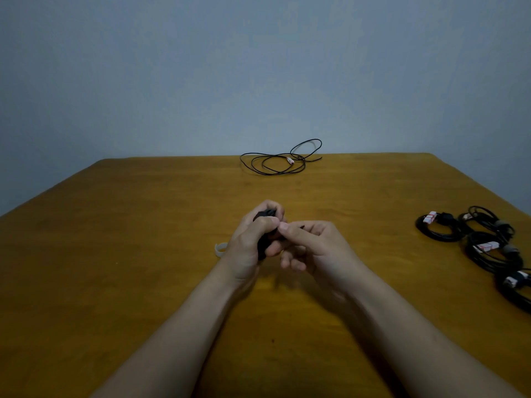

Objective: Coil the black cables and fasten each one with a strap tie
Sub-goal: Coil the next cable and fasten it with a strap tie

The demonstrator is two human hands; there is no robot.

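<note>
Centrally, left hand [245, 245] clenches round a coiled black cable [263, 244], a tight matte bundle mostly hidden by fingers. Right hand [314, 248] meets it, thumb and forefinger pinching the bundle (exact part unclear). Curled white strap tie [219, 250] lies just left of the left hand on the smooth wooden table [115, 225]. Loose thin cable [280, 162] upper centre; tied coils [474, 242] right edge.

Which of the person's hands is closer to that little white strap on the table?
Left. The left hand sits right beside the white strap, which lies at its outer edge; the right hand is farther right, on the left hand's other side.
</note>
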